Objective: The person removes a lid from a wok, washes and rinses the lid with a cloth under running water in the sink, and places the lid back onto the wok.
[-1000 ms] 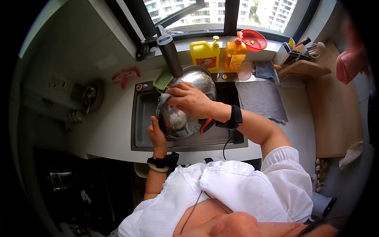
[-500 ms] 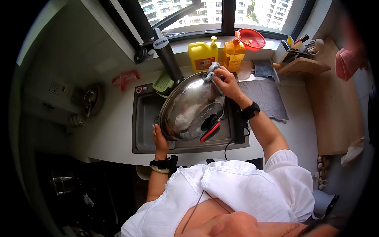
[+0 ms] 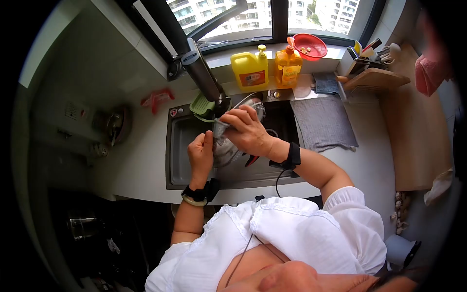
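The lid (image 3: pixel 227 156) has tipped more edge-on over the sink (image 3: pixel 170 151), its broad face turned away and much of it hidden by the right hand (image 3: pixel 248 134); that hand has come from the far right rim to the left rim, bringing the cloth (image 3: pixel 220 129) close beside the left hand (image 3: pixel 200 153); the wiping seems to be at the edge now, the lid turned to suit; the left hand's fingers are curled, thumb up, apparently pinching the rim; the right hand's bent fingers press the cloth there

At the far side, the yellow bottle (image 3: pixel 250 65) and orange bottle (image 3: pixel 288 67) bear labels with print too small to read; the sink's far left corner has a red-and-white sticker (image 3: pixel 173 112); the left wall's label (image 3: pixel 72 111) is illegible too; no brand can be made out
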A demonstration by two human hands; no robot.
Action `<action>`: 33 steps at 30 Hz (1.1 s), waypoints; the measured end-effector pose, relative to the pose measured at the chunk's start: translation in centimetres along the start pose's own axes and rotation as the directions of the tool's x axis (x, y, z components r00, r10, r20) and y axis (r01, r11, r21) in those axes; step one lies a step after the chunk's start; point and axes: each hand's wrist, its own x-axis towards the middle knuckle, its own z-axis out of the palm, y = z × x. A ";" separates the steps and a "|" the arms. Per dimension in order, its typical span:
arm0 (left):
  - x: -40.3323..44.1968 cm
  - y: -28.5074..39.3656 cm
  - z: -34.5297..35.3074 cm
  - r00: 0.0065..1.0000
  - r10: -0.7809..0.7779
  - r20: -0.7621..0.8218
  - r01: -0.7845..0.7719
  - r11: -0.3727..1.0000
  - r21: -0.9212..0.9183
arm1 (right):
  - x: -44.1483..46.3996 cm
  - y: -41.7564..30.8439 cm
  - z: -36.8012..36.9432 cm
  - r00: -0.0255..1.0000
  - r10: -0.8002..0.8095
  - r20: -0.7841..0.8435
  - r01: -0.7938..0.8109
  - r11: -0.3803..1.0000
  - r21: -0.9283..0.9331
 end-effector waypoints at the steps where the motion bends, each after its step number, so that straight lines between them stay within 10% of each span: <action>1: -0.3 -0.1 0.0 1.000 -0.019 -0.016 0.019 1.000 -0.010 | -0.2 -0.2 0.0 0.998 -0.043 0.038 0.044 0.998 -0.034; 7: -1.6 -1.0 -0.2 0.983 -0.137 -0.126 0.112 0.977 -0.183 | -3.0 7.3 -0.3 0.746 0.660 -0.091 -0.633 0.745 0.211; 10: -1.9 -1.2 1.6 0.978 -0.176 -0.108 0.148 0.962 -0.231 | -1.9 3.2 -0.1 0.773 0.625 -0.112 -0.600 0.776 0.195; 15: -1.4 -0.8 3.6 0.954 -0.257 -0.153 0.173 0.891 -0.420 | -1.4 -2.6 1.9 0.990 0.133 0.043 -0.134 0.991 0.024; 21: -2.9 -0.8 2.6 0.959 -0.241 -0.145 0.199 0.946 -0.255 | -0.7 4.0 1.0 0.837 0.543 -0.070 -0.539 0.840 0.064; 27: -2.6 -1.2 3.3 0.949 -0.184 -0.256 0.123 0.963 -0.239 | -0.8 -3.9 2.2 0.977 0.213 0.006 -0.213 0.973 0.085; 33: -3.7 -2.8 2.4 0.958 -0.215 -0.192 0.176 0.964 -0.200 | -1.0 4.7 2.4 0.722 0.690 -0.047 -0.680 0.721 0.133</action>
